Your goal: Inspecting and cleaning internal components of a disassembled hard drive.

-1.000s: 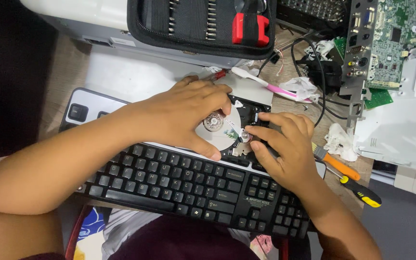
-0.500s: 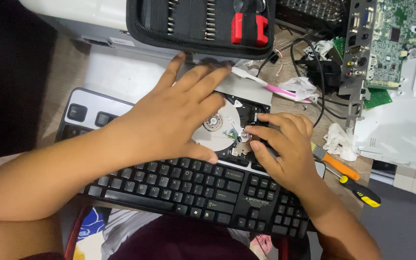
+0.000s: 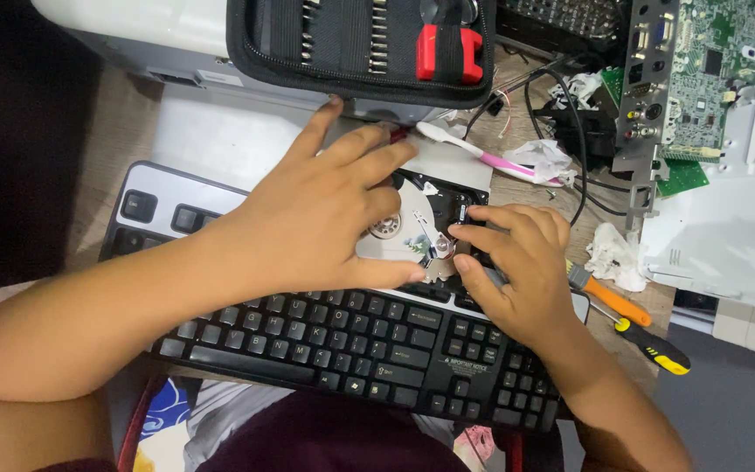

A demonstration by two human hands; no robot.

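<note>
Cluttered table (image 3: 107,131), black keyboard (image 3: 334,341) across the front, opened hard drive (image 3: 430,229) resting on its top edge. Left hand (image 3: 308,227) lying flat over the drive's shiny platter (image 3: 399,236), fingers now spread wider than half a second ago, stretching toward the black tool case (image 3: 351,44), gripping nothing. Right hand (image 3: 517,262) unmoved, fingertips pinching at the small arm part beside the platter. Orange-handled screwdriver (image 3: 613,301) and yellow-handled one (image 3: 653,345) lying just right of it.

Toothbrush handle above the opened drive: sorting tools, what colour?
Pink and white toothbrush, clearest in the head view.
</note>
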